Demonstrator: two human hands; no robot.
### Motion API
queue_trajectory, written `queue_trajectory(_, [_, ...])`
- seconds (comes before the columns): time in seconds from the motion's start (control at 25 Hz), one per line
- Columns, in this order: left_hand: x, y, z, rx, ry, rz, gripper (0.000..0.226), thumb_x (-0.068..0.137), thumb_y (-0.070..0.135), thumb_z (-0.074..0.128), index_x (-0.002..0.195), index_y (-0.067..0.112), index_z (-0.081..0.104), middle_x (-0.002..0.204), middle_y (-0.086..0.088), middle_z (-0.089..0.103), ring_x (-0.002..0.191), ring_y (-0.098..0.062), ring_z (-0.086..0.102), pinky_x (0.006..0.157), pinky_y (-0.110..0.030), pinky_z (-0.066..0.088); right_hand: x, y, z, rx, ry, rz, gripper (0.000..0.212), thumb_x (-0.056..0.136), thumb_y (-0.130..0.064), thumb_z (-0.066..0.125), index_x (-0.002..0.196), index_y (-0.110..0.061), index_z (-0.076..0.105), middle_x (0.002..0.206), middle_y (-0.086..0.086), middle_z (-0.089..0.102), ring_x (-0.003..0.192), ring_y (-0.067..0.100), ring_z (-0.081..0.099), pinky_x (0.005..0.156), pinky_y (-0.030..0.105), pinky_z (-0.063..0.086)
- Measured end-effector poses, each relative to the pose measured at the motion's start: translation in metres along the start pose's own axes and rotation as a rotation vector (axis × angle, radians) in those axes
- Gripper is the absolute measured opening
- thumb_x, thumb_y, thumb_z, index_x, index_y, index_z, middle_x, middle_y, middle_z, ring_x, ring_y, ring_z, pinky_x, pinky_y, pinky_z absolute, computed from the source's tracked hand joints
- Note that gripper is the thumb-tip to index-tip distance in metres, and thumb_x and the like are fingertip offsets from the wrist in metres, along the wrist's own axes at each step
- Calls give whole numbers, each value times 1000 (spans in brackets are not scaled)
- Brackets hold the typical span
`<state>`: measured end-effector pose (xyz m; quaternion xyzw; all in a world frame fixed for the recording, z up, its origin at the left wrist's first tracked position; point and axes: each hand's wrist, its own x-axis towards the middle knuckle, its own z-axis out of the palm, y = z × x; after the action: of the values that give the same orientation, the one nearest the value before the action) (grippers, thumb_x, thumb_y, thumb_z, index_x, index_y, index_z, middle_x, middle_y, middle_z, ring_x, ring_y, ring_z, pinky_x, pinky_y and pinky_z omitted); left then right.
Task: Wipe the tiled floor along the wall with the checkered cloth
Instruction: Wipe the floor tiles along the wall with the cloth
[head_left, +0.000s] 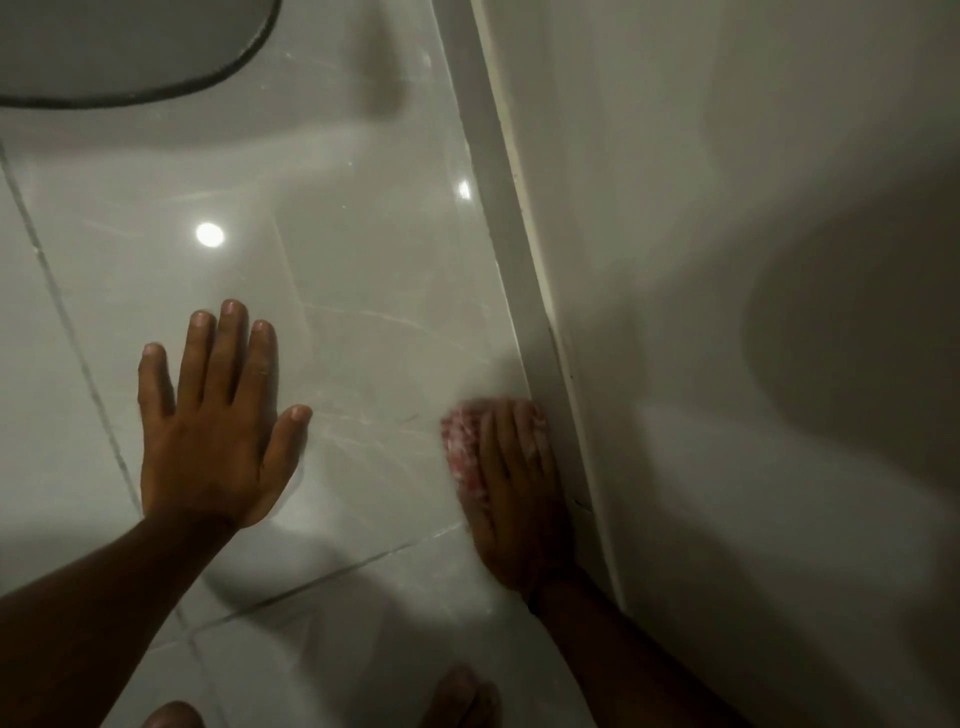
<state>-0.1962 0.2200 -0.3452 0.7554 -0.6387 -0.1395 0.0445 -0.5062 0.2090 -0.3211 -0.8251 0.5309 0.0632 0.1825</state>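
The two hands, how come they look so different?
The left hand lies flat on the bare tiled floor with fingers spread and nothing under it; the right hand presses on the checkered cloth. The left hand is out in the open floor; the right hand is tight against the skirting at the wall's foot. The left looks sharp, the right blurred. Both rest palm-down.

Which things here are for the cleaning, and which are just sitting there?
For the cleaning:
- checkered cloth, red and white, pressed to the floor under the right hand
- tiled floor next to the skirting at the foot of the wall
- left hand, flat on the tiles, holding nothing

Just sitting there:
- dark-edged mat in the far corner
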Motion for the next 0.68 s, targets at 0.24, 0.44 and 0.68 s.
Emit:
queue_trajectory(0.24, [1, 1, -1, 27, 39, 27, 84, 102, 55, 31, 169, 5, 23, 180, -22, 16, 167, -42, 12, 131, -66, 7, 132, -15, -28, 37, 105, -57, 76, 103, -43, 42, 163, -1, 22, 174, 21, 19, 163, 35, 14, 134, 47, 8])
queue_trajectory(0.44, [2, 1, -2, 38, 11, 7, 85, 102, 57, 28, 170, 7, 19, 180, -22, 14, 167, -42, 11, 131, -63, 3, 175, -22, -41, 2, 84, -81, 80, 103, -50, 34, 165, -2, 16, 175, 19, 15, 164, 34, 10, 133, 43, 1])
queue_trajectory(0.68, [2, 0, 0, 43, 10, 9, 85, 102, 57, 31, 171, 7, 19, 181, -22, 14, 167, -41, 10, 132, -63, 2, 292, -44, -70, -37, 105, -35, 78, 106, -49, 31, 165, -3, 9, 176, 18, 8, 164, 31, 6, 132, 43, 0])
